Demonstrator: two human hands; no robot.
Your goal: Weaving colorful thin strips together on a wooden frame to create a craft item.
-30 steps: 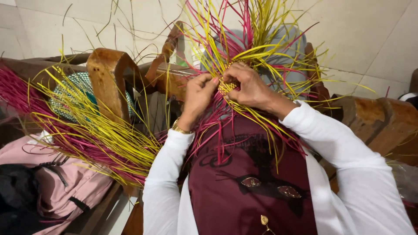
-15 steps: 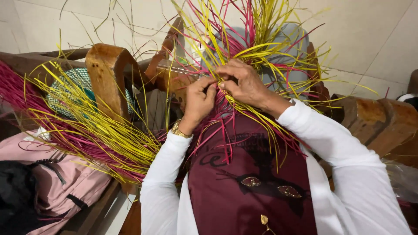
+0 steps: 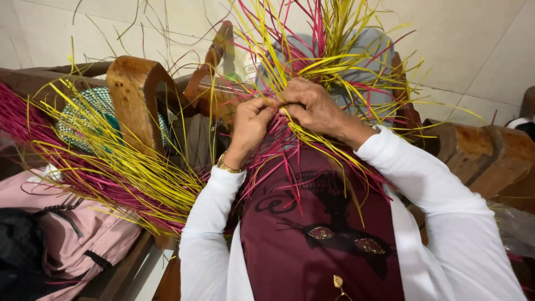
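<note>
Head-worn view, steeply downward, close over lap

Soft, even indoor light falls from above, bright on the pale wall (image 3: pixel 473 44) and the white sleeves (image 3: pixel 440 189), with only faint shadows. The wide lens bends the edges, and the picture stays sharp.

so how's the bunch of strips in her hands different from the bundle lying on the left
The woven piece fans out in all directions, pinched between left hand and right hand. The loose bundle lies untouched, its strips running roughly parallel across the pink backpack. Both mix yellow and magenta strips.
</note>
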